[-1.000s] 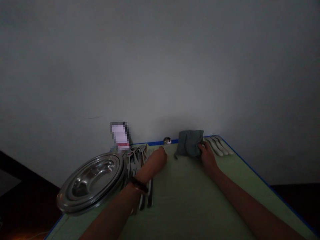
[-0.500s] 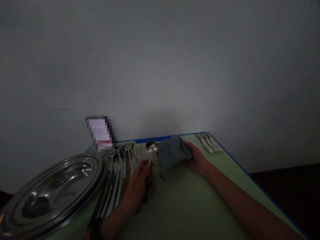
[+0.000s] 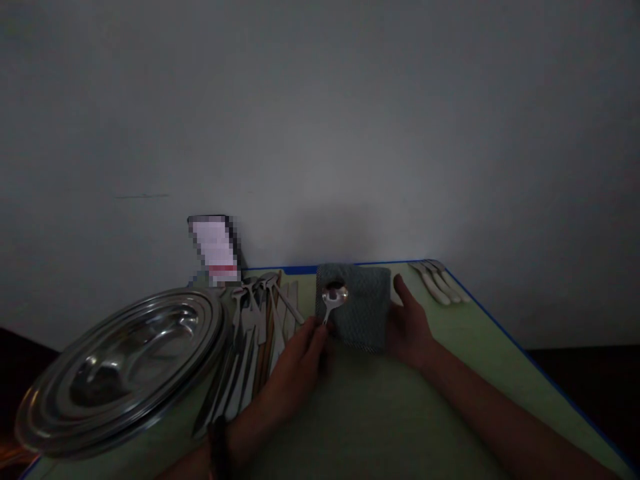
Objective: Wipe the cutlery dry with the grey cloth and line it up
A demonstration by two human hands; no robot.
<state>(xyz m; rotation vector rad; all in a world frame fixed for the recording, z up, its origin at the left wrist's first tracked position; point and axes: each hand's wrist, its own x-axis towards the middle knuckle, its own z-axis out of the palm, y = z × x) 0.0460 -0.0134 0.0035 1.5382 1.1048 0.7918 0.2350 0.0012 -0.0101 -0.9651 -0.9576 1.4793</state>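
Judging from the head view, the metal spoon [image 3: 335, 294] should be found light, stiff and slippery, best held by its handle; the cloth [image 3: 367, 313] should be soft and limp, best supported from beneath. The spoon is pinched by the left hand [image 3: 299, 360], its bowl at one o'clock from there and ten o'clock from the right hand [image 3: 411, 330], whose thumb is spread, its fingers partly hidden by the cloth.

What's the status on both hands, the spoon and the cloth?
Left hand holding spoon by its handle. Right hand at right edge of grey cloth, grip unclear. Cloth behind spoon, contact unclear. Loose cutlery close on the left.
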